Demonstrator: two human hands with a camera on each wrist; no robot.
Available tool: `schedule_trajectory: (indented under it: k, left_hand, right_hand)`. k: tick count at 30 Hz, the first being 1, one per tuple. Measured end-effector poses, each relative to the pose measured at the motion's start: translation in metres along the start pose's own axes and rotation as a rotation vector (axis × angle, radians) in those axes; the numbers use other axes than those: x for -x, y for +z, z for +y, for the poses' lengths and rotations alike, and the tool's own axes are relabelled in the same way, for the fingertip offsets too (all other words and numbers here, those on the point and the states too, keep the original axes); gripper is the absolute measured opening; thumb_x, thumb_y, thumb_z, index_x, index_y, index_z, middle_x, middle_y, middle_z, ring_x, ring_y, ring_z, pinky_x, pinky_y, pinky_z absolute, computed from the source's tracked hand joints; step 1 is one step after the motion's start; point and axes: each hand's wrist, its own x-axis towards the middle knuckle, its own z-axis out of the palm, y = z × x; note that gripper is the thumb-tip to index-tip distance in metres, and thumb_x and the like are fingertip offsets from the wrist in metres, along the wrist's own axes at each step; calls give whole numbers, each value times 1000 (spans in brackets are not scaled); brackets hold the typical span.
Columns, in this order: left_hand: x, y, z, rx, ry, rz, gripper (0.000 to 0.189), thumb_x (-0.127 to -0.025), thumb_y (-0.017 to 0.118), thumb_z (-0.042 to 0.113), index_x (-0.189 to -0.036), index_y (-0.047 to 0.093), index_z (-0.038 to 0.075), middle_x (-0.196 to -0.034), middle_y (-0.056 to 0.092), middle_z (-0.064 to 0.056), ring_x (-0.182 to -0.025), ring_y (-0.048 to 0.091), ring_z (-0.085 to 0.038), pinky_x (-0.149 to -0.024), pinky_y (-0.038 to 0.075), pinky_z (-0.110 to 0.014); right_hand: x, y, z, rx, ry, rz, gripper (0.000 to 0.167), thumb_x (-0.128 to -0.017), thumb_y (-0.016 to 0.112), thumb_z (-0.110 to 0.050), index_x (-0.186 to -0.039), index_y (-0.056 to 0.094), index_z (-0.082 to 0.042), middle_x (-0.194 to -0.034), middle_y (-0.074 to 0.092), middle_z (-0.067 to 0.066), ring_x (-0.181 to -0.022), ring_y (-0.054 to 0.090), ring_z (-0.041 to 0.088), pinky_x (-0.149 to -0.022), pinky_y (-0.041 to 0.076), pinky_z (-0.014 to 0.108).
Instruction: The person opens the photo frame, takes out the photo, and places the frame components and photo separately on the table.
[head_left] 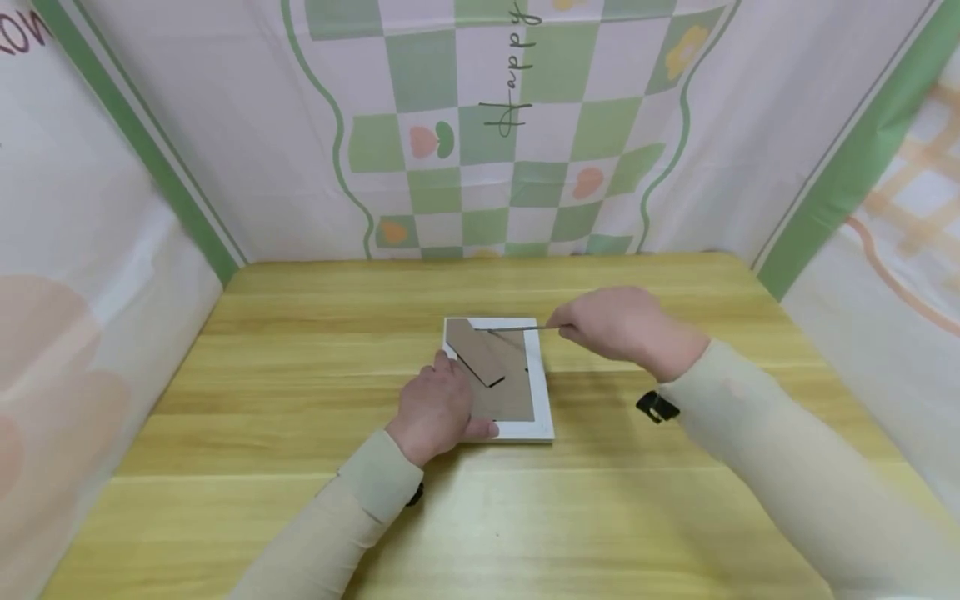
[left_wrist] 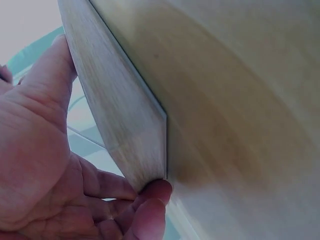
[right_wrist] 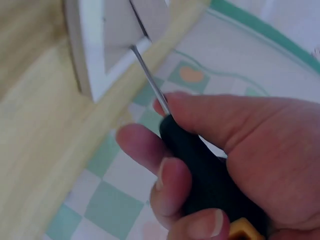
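Observation:
A white-bordered picture frame (head_left: 543,396) lies face down on the wooden table, its brown backing board (head_left: 513,404) and slanted stand leg (head_left: 477,357) facing up. My left hand (head_left: 433,407) holds the frame at its near left corner, thumb along the near edge and fingers at the left side. The left wrist view shows fingers around the corner of the frame's side (left_wrist: 115,100). In my right hand (head_left: 618,329) is a screwdriver (right_wrist: 192,165) with a dark handle and yellow end. Its thin metal shaft (head_left: 517,328) reaches left over the far border, tip at the backing board's far edge.
The wooden table (head_left: 300,333) extends around the frame on all sides. A fabric backdrop (head_left: 420,75) with green checks rises behind it, and printed cloth hangs at left and right. Black straps (head_left: 657,407) show at both cuffs.

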Motion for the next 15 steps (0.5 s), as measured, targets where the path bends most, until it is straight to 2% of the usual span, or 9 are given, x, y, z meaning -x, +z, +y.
schedule_trajectory:
  k: [2, 6, 11, 15]
  left_hand:
    - [0, 1, 0, 1, 0, 0, 118, -80, 73, 76, -146, 45, -18, -154, 44, -36, -113, 67, -39, -78, 63, -45]
    - [0, 2, -1, 2, 5, 16, 118, -80, 73, 76, -145, 46, -19, -152, 46, -36, -113, 68, -39, -79, 62, -45]
    - [0, 2, -1, -2, 7, 40, 119, -79, 75, 76, -144, 47, -19, -150, 47, -36, -109, 69, -39, -76, 62, -45]
    - [-1, 2, -2, -13, 4, 46, 119, -78, 74, 77, -143, 48, -19, -150, 48, -36, -109, 70, -39, -75, 63, -45]
  right_hand:
    - [-7, -8, 6, -21, -26, -42, 32, -108, 54, -22, -135, 72, -25, -140, 69, 5, -131, 62, 35, -101, 51, 59]
    - [-20, -22, 17, -131, -66, -147, 32, -109, 53, -19, -135, 71, -18, -131, 72, 8, -116, 70, 29, -100, 53, 53]
    - [-35, -37, 29, -267, -74, -289, 35, -109, 49, -15, -138, 67, -7, -116, 73, 11, -96, 69, 21, -79, 57, 39]
    - [-43, -43, 38, -325, -38, -348, 35, -110, 49, -18, -140, 66, -10, -106, 71, 9, -70, 57, 15, -59, 47, 29]
